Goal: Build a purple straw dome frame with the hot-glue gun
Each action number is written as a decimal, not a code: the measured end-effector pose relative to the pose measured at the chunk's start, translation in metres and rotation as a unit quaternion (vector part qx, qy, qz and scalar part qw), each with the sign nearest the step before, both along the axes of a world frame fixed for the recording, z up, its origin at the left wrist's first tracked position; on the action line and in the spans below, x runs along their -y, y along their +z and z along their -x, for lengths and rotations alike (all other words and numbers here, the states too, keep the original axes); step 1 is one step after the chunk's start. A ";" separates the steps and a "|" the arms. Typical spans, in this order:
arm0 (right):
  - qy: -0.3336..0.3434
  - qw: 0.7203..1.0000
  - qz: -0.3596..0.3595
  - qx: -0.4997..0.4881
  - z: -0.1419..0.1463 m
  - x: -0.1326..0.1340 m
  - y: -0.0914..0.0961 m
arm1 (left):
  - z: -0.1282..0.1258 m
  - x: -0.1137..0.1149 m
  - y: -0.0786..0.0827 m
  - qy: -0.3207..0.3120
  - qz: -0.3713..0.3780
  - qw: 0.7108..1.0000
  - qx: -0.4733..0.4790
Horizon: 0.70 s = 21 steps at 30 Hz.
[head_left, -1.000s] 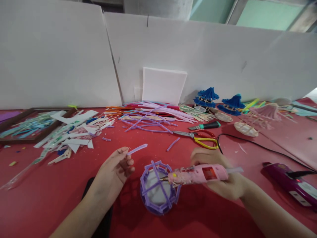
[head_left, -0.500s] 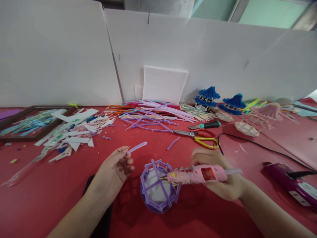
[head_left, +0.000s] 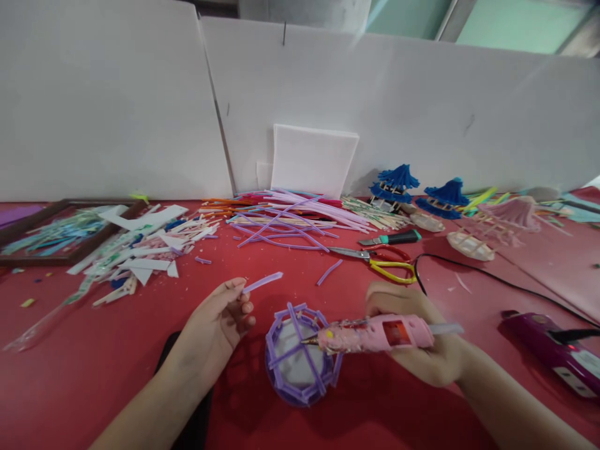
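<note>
Between thumb and fingers, my left hand (head_left: 213,328) pinches a short purple strip (head_left: 263,282) that points up and to the right. My right hand (head_left: 422,340) is wrapped round a pink glue gun (head_left: 365,334) with a clear glue stick out of its back end. The gun's metal nozzle is over a round frame of purple strips (head_left: 304,394), at the strips that cross its top; I cannot tell whether it touches them. A whitish flat surface shows inside the frame. A dark flat object (head_left: 194,412) lies partly hidden under my left forearm.
Purple strips (head_left: 281,231) lie piled at the back, with scissors (head_left: 391,272) and a utility knife (head_left: 398,237) to their right. Small blue-roofed models (head_left: 396,181) stand farther right. A black cord (head_left: 492,272) runs towards a purple power strip (head_left: 553,350). White scraps (head_left: 145,256) lie left.
The view has shifted very slightly. Both hands keep nearly the same pose, and the nozzle stays over the crossing strips.
</note>
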State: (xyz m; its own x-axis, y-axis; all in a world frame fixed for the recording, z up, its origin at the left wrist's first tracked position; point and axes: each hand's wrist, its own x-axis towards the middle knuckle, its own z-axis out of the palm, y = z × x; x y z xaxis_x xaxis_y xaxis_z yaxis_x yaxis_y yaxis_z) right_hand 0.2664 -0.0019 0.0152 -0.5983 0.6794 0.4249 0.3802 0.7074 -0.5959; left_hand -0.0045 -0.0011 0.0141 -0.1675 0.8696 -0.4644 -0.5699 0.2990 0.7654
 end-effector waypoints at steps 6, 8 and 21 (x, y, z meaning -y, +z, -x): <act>0.000 1.000 0.001 0.000 0.001 0.001 0.001 | 0.000 0.000 -0.001 -0.011 0.002 1.000 -0.002; -0.008 1.000 0.000 0.005 0.001 0.001 0.002 | 0.000 0.000 -0.001 -0.011 0.001 1.000 -0.003; -0.010 1.000 -0.001 0.010 -0.001 0.002 0.005 | 0.000 -0.001 -0.001 -0.005 0.001 1.000 -0.004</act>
State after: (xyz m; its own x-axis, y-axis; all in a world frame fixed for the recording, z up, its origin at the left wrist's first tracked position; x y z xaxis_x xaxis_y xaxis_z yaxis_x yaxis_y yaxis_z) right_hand 0.2672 -0.0036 0.0203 -0.5932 0.6906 0.4137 0.4058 0.7003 -0.5873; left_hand -0.0047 -0.0003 0.0130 -0.1628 0.8698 -0.4657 -0.5617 0.3064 0.7685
